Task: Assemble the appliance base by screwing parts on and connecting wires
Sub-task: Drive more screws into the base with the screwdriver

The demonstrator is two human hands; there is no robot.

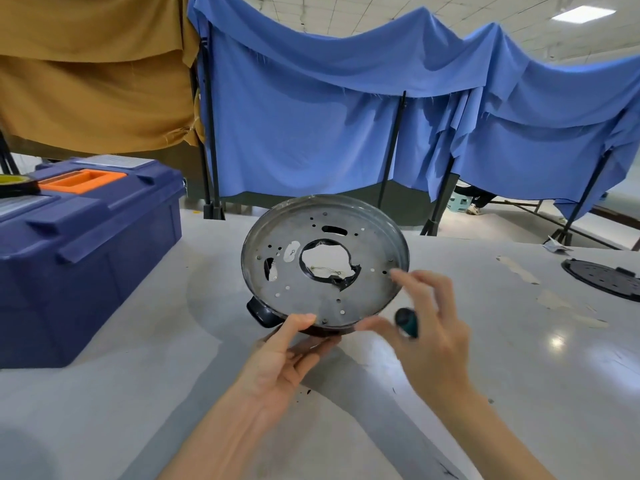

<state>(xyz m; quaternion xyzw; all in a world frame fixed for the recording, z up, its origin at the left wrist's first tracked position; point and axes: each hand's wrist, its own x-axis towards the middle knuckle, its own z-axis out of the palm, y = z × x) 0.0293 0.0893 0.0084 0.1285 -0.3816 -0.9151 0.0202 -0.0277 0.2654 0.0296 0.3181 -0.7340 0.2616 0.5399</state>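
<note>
Two hands shared the load unevenly. The left hand (280, 355) pinched the near rim of the round grey metal appliance base (367, 244), thumb on top and fingers underneath, keeping it tipped up at the middle of the pale surface (138, 393). Whether its near edge rested there could not be told.

The right hand (429, 327) carried a dark, teal-handled screwdriver (407, 322) tucked against the palm. Blur hid which fingers clasped it, while thumb and forefinger spread toward the base's right rim without clearly touching.

The chief risk looked like a slip: one narrow pinch on a smooth, tilted dish could have let it swing or drop. Thin wires (329, 270) showed through the ragged central hole, and a careless turn might have snagged them. The loosely palmed tool could also have fallen or scratched the metal.

The blue plastic toolbox (86, 244) at the left and the black round perforated plate (602, 278) at the right both sat well apart.
</note>
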